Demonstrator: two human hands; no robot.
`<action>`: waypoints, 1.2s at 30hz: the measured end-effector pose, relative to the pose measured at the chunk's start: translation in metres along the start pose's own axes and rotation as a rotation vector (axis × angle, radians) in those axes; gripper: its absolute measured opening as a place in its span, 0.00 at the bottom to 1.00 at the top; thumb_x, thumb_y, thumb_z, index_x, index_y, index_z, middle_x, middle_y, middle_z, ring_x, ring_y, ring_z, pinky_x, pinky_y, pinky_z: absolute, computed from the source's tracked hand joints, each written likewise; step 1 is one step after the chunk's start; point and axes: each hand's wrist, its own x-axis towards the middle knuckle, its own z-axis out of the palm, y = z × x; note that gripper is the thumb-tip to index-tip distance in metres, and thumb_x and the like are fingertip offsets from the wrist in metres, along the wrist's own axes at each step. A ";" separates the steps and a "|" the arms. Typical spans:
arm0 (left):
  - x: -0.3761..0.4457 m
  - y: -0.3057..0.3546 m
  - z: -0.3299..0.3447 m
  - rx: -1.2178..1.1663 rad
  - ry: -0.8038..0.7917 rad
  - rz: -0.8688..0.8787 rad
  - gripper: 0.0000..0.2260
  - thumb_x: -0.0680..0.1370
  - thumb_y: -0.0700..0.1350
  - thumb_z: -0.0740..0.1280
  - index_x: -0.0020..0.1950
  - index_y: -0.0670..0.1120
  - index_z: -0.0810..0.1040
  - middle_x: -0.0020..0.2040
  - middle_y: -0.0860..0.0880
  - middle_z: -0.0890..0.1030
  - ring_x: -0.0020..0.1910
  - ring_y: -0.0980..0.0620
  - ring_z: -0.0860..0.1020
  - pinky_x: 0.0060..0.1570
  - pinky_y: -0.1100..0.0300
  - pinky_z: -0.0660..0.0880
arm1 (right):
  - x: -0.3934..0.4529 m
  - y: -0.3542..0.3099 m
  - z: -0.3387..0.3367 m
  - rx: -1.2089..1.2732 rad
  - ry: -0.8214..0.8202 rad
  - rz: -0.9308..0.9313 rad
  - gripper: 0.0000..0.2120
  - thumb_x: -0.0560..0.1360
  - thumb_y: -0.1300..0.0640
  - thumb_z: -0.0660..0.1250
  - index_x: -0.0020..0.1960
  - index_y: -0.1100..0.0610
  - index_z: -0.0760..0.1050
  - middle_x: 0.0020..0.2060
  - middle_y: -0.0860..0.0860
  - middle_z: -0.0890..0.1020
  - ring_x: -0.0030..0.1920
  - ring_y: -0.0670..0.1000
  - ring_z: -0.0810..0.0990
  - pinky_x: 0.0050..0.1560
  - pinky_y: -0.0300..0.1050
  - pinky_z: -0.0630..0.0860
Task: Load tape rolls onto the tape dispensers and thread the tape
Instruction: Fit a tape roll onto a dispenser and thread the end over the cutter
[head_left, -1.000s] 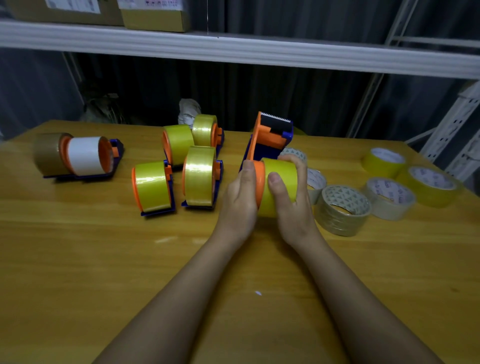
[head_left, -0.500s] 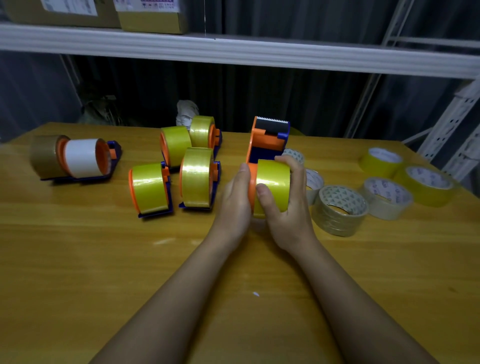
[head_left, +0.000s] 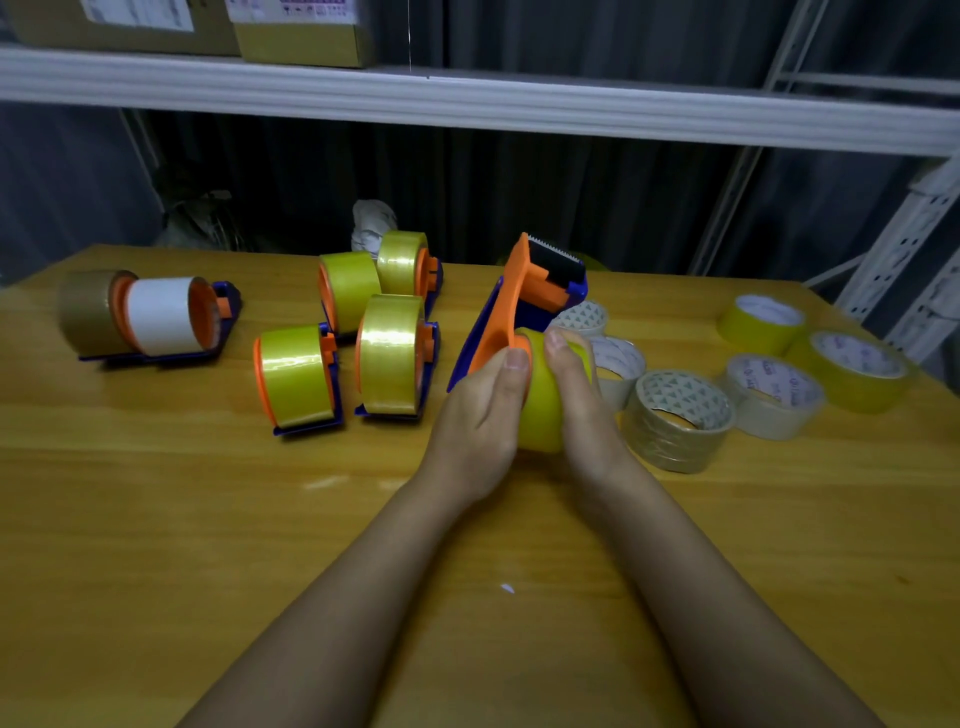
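A: Where the two hands meet, just this side of table centre, sits the dispenser in hand (head_left: 519, 291), orange and blue, toothed cutter tilted up and away. Taking it as landmark.

B: Hands?

A: Left hand (head_left: 480, 421) curled against the orange side plate, thumb up along it. Right hand (head_left: 582, 400) wrapped round the yellow roll (head_left: 543, 410) seated on the hub, thumb laid over the top. Both clamped, close together, roll between them.

B: Is the tape threaded?

A: Cannot tell. Fingers cover the roll's far face.

B: Room on the left of it?

A: Tight. Four loaded dispensers (head_left: 392, 353) stand in a cluster just left of the landmark, the nearest one close beside the left hand. Well beyond those, toward the left table edge, a fifth dispenser with a white roll (head_left: 161, 317) and a brown roll (head_left: 88, 312) touching its outer side.

B: Right?

A: Loose rolls (head_left: 675, 415) touching or just beside the right hand, more strung out toward the table's right edge, the last yellow one (head_left: 852, 371) near that edge.

B: Near side?

A: Bare wooden table (head_left: 156, 545) from the landmark back to the near edge, crossed only by both forearms. One white speck (head_left: 507, 588) between them.

B: Far side?

A: Table's back edge lies a little behind the cutter; dark curtain (head_left: 519, 182) past it, a white shelf (head_left: 467, 104) overhead.
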 end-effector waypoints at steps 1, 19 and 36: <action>0.001 0.000 0.001 -0.013 0.000 0.022 0.16 0.82 0.52 0.50 0.41 0.53 0.74 0.35 0.56 0.79 0.34 0.58 0.76 0.36 0.63 0.72 | 0.004 0.001 0.004 0.013 -0.016 0.012 0.20 0.77 0.41 0.58 0.64 0.51 0.68 0.50 0.48 0.78 0.43 0.39 0.81 0.43 0.36 0.77; 0.012 0.007 -0.001 -0.320 0.027 -0.173 0.21 0.79 0.58 0.51 0.51 0.47 0.78 0.39 0.49 0.83 0.41 0.52 0.83 0.39 0.60 0.78 | 0.001 -0.003 0.018 0.030 0.052 -0.165 0.24 0.81 0.40 0.50 0.69 0.54 0.66 0.61 0.51 0.73 0.55 0.37 0.76 0.50 0.34 0.75; 0.009 0.008 -0.001 -0.127 0.136 -0.107 0.20 0.80 0.57 0.53 0.46 0.44 0.76 0.38 0.51 0.80 0.38 0.56 0.79 0.40 0.57 0.74 | 0.012 0.003 0.012 0.642 0.122 0.464 0.29 0.81 0.38 0.49 0.70 0.55 0.70 0.62 0.58 0.79 0.58 0.59 0.79 0.47 0.51 0.79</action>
